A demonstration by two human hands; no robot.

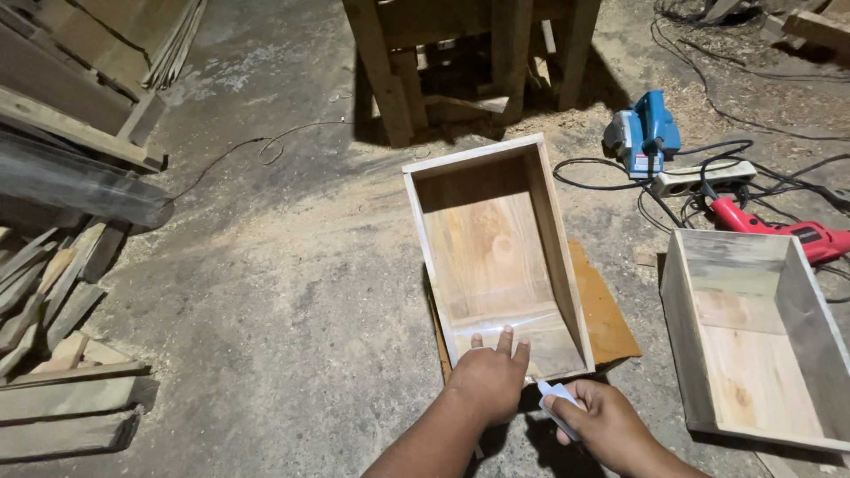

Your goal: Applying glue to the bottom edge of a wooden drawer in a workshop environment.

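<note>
An open wooden box (492,164) lies on the floor in front of me, its open top facing up, resting on a brown board (606,312). My left hand (490,376) presses flat on the box's near wall, fingers reaching over the rim into the inside. My right hand (598,420) is just beside it at the box's near right corner, closed around a small white object (556,400); what that object is I cannot tell.
A second open wooden box (753,265) lies at the right. Behind it are a blue electric planer (644,131), a white power strip (704,177), a red power tool (779,235) and tangled cables. Wooden planks (62,372) pile at the left. A wooden frame's legs (390,80) stand behind.
</note>
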